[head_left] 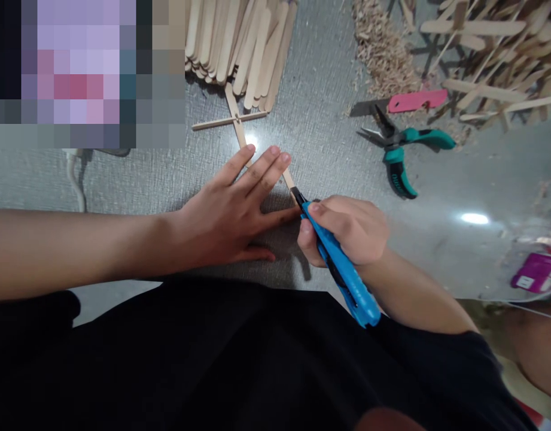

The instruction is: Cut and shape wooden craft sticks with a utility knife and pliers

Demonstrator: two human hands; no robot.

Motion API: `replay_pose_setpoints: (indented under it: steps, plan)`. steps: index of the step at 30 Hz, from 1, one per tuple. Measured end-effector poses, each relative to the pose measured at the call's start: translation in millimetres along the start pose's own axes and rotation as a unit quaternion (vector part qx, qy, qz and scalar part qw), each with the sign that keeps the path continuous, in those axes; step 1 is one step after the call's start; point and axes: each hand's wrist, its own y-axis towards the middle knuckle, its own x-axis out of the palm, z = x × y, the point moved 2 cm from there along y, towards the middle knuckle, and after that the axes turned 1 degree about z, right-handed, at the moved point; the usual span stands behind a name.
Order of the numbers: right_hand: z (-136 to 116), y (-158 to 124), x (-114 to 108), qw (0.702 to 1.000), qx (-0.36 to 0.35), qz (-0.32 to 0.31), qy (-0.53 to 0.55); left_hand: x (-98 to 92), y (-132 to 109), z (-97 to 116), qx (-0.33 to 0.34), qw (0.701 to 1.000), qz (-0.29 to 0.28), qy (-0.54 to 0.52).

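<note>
Pressing the cross [236, 118] flat, the left hand [221, 221] lies spread; the right hand [351, 230] grips a knife [347, 281] at its near end. The cut seems barely begun, with sticks [239, 42] piled beyond the cross.

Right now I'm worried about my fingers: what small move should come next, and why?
Probably slide the left hand up the wooden stick, away from the blade: the blue utility knife in the right hand meets the stick right beside the left hand's fingers.
</note>
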Motion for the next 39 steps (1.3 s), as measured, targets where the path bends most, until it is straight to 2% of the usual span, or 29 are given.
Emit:
replay_pose_setpoints:
  steps: [8, 12, 14, 19, 24, 27, 34, 39]
  plan:
    - [5.1, 12.3, -3.2, 0.997, 0.02, -0.033, 0.069, -0.3, -2.0, 1.0, 0.007, 1.0, 0.024, -0.007]
    - [5.5, 3.2, -0.7, 0.998, 0.03, -0.055, 0.029, -1.4, -1.5, 0.9, 0.003, 1.0, 0.002, -0.002]
    - [8.0, -4.7, 2.9, 0.999, 0.028, -0.036, 0.017, -2.3, -1.2, 0.7, 0.006, 1.0, 0.009, -0.004]
    - [15.5, -12.0, 12.8, 0.996, 0.001, 0.034, 0.088, -1.8, -0.7, 0.6, 0.005, 1.0, 0.004, 0.0]
    - [14.3, -10.6, 3.7, 0.987, -0.036, 0.134, 0.081, 1.1, 0.2, 1.5, 0.004, 1.0, 0.015, 0.001]
    - [10.9, -12.5, -1.1, 0.983, -0.028, 0.161, 0.085, 2.3, 0.7, 1.5, 0.005, 1.0, 0.012, 0.007]
    - [17.5, -13.0, 6.7, 0.988, 0.095, 0.095, 0.075, 4.7, -0.9, -1.2, 0.008, 1.0, 0.019, 0.0]
    - [23.2, -16.7, 6.6, 0.984, 0.102, 0.095, 0.111, 5.8, -0.5, -2.7, 0.003, 1.0, 0.012, -0.015]
